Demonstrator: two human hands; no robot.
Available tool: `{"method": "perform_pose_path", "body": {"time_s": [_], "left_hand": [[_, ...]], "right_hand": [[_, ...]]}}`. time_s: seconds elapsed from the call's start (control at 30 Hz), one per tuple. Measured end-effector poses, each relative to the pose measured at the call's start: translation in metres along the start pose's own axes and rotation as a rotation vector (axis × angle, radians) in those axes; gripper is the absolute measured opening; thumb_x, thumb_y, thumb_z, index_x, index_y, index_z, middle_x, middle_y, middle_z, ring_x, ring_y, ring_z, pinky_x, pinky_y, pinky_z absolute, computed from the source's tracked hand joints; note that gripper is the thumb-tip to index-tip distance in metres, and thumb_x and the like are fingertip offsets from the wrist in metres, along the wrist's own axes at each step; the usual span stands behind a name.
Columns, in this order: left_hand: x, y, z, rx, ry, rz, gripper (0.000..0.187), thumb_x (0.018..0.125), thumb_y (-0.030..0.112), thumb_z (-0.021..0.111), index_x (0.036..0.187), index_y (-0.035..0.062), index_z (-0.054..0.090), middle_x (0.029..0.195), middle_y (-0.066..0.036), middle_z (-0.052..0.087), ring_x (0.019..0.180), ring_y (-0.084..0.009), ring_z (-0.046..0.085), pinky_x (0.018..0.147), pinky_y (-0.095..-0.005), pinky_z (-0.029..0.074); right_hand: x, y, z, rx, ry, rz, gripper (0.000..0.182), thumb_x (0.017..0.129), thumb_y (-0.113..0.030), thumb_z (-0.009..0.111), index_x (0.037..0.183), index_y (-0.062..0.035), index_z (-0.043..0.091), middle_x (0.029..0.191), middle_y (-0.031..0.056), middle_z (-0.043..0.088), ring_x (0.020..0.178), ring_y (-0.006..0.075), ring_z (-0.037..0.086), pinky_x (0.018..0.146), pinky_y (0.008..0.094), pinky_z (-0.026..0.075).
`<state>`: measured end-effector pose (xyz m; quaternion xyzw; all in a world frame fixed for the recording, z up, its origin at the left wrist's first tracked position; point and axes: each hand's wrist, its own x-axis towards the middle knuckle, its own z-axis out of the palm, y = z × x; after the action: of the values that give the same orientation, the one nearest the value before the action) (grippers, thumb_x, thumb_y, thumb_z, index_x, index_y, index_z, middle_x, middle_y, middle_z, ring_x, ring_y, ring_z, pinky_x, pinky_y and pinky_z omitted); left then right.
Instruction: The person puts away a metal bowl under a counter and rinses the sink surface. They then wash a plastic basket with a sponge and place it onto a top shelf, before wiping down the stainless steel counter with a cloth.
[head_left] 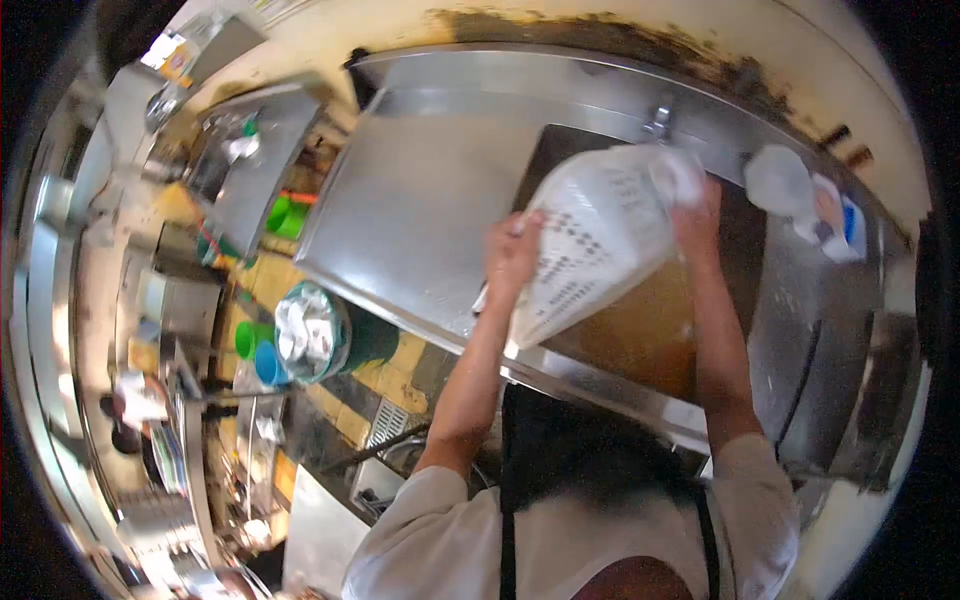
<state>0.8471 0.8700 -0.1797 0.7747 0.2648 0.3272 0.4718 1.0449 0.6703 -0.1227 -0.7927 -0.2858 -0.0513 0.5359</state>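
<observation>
Right of frame centre, a white plastic bag with dark print is between the left hand and right hand, both gripping it.

Sink basin lies right of drainboard; faucet at basin's far edge. Bag over basin, between left hand and right hand. Bin on floor, by drainboard's near left corner.

Kitchen, with steel sink and faucet
</observation>
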Motion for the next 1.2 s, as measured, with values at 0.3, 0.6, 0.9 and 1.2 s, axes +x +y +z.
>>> {"method": "perform_pose_path", "body": {"time_s": [0.3,0.6,0.9,1.2], "left_hand": [[-0.004,0.018,-0.019,-0.662,0.091,-0.295,0.045,0.098,0.045,0.045,0.104,0.0027,0.062,0.093,-0.006,0.066,0.083,-0.0181,0.062,0.079,-0.0327,0.051],[0.060,0.067,-0.046,0.190,-0.407,0.020,0.050,0.097,0.048,0.046,0.087,0.0026,0.064,0.074,-0.001,0.057,0.069,-0.0122,0.052,0.066,-0.0310,0.044],[-0.005,0.006,0.048,-0.219,-0.259,-0.187,0.037,0.098,0.036,0.052,0.075,0.0072,0.058,0.057,0.005,0.050,0.046,-0.0042,0.042,0.041,-0.0225,0.031],[0.003,-0.011,0.077,-0.311,-0.331,-0.302,0.037,0.099,0.038,0.046,0.076,0.0106,0.052,0.059,0.004,0.048,0.049,-0.0046,0.044,0.043,-0.0203,0.033]], "right_hand": [[0.040,0.138,0.017,1.285,0.004,0.609,0.035,0.094,-0.033,0.054,0.120,-0.0092,0.060,0.108,0.0060,0.065,0.095,0.0174,0.061,0.084,0.0335,0.049],[0.065,0.101,0.023,0.489,-0.210,0.264,0.036,0.083,-0.019,0.065,0.116,-0.0065,0.059,0.107,0.0107,0.065,0.103,0.0199,0.060,0.089,0.0331,0.046],[0.009,0.079,0.053,0.068,-0.357,0.362,0.036,0.075,-0.015,0.067,0.109,-0.0052,0.061,0.117,0.0224,0.059,0.108,0.0366,0.057,0.090,0.0446,0.045],[0.005,0.074,0.090,0.026,-0.375,0.192,0.033,0.072,-0.010,0.065,0.105,-0.0051,0.063,0.102,0.0264,0.060,0.095,0.0414,0.060,0.082,0.0492,0.048]]}}
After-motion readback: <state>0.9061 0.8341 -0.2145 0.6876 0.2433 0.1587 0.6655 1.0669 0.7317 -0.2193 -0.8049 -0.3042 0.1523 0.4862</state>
